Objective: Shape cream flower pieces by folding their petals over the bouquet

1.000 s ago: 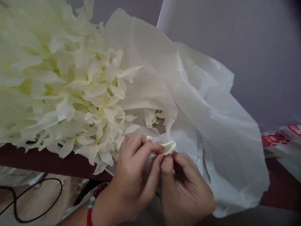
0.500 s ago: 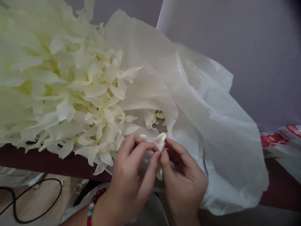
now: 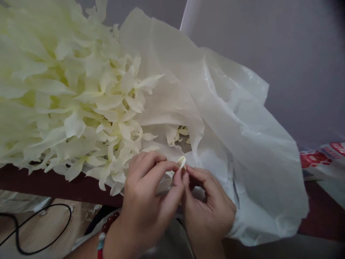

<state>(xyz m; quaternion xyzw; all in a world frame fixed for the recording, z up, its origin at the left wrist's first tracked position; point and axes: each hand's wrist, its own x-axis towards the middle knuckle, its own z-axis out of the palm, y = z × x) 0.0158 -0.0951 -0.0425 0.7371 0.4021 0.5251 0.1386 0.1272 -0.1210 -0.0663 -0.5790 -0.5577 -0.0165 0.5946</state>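
Note:
A small cream-coloured petal piece (image 3: 182, 162) stands up between my fingertips, its edge curled. My left hand (image 3: 151, 194) pinches it from the left with thumb and forefinger. From the other side my right hand (image 3: 206, 205) pinches it too, thumb and forefinger meeting the left fingertips. The lower part of the piece is hidden by my fingers. Just left of my hands lies a large heap of pale cream artificial-looking flowers (image 3: 81, 122) with pointed petals.
A crumpled white plastic bag (image 3: 258, 151) spreads over the right side, with a few loose petals (image 3: 182, 131) near its opening. A dark red table edge (image 3: 61, 185) runs below the flowers. A black cable (image 3: 40, 207) loops at the lower left. A red-and-white printed package (image 3: 318, 158) lies far right.
The petal piece has turned and sits lower between my fingers, showing a narrower curled edge. Both hands have drawn closer together, and my left fingers have shifted slightly left.

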